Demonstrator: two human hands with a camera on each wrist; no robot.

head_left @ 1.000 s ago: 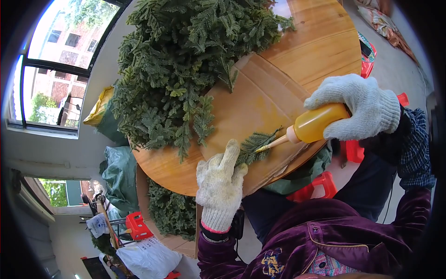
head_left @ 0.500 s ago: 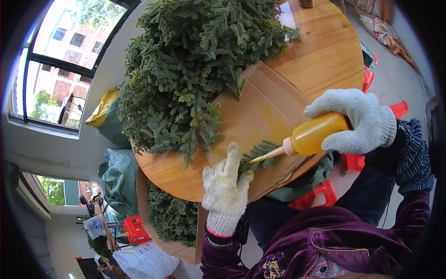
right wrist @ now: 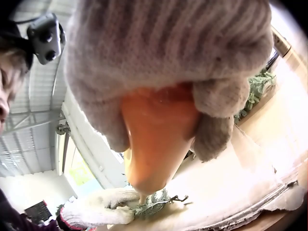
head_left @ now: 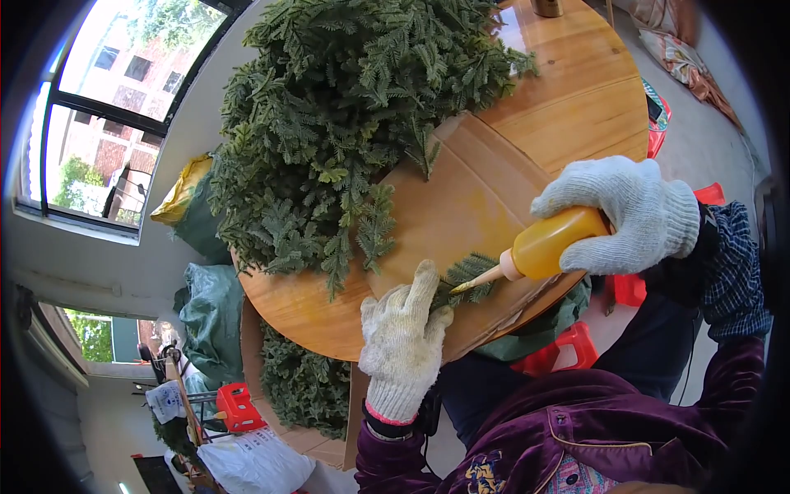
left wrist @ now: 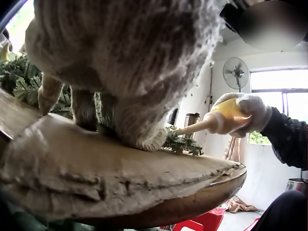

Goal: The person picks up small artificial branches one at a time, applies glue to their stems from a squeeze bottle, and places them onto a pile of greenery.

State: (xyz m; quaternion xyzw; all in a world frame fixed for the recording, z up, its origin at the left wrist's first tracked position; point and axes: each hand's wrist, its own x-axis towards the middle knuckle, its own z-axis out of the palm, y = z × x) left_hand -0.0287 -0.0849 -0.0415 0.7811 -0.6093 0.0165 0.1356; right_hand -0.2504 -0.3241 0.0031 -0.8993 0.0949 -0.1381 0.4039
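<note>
A small green fir sprig (head_left: 472, 268) lies on a brown cardboard sheet (head_left: 477, 198). My gloved left hand (head_left: 403, 350) pinches its left end between thumb and fingers, partly hiding it. Gripped in my gloved right hand (head_left: 634, 216) is a squeeze bottle (head_left: 550, 244) of yellow-orange liquid, tilted down to the left. Its long pale nozzle (left wrist: 192, 128) points at the sprig, the yellow tip right at the needles beside my left thumb. In the right wrist view the sprig's bare twig end (right wrist: 180, 198) sticks out away from the left hand.
A big heap of fir branches (head_left: 329, 123) covers the far left of the round wooden table (head_left: 584, 107). At the far edge stands a brown container (head_left: 546, 7). Below the table's left side, a carton holds more greenery (head_left: 304, 387). Red stools (head_left: 568, 350) stand beneath the near edge.
The bottle's nozzle moved left along the sprig toward my left hand, then shifted slightly back right. My left hand keeps its hold on the sprig, which has moved slightly down in view.
</note>
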